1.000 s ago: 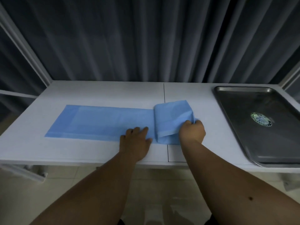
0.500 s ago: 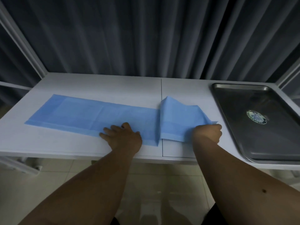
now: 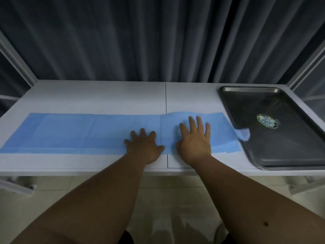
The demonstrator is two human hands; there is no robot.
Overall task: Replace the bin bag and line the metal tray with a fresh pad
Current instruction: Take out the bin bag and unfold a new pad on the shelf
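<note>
Two hands flat on the blue pad [image 3: 91, 132] now, and that's the big change from a second ago. Back then the right end was still folded over in a lump, with the right hand [image 3: 194, 144] pinching it and pulling it open. Half a second ago that flap was mid-swing. Now the whole strip lies unfolded along the white tabletop [image 3: 98, 97], running from the far left edge right up to the metal tray [image 3: 260, 166].

Fingers: the left hand [image 3: 144, 147] is spread, palm down, pressing the pad near its middle. The right hand is spread flat too, fingers straight, pressing the section that just got opened. Neither hand is gripping anything.

One corner at the right end looks like it has flopped over the tray's near-left rim; it's blurry there, so I can't say exactly how it lies. There's also a slight hump along the pad's far edge above the right hand, so it isn't perfectly smooth yet.

My read for the task: unfolding is basically done, but the tray is bare apart from that corner, with its round sticker [image 3: 267, 121] showing. The pad looks far longer than the tray, so I'd guess it needs refolding or trimming. No bin or bag in view.
</note>
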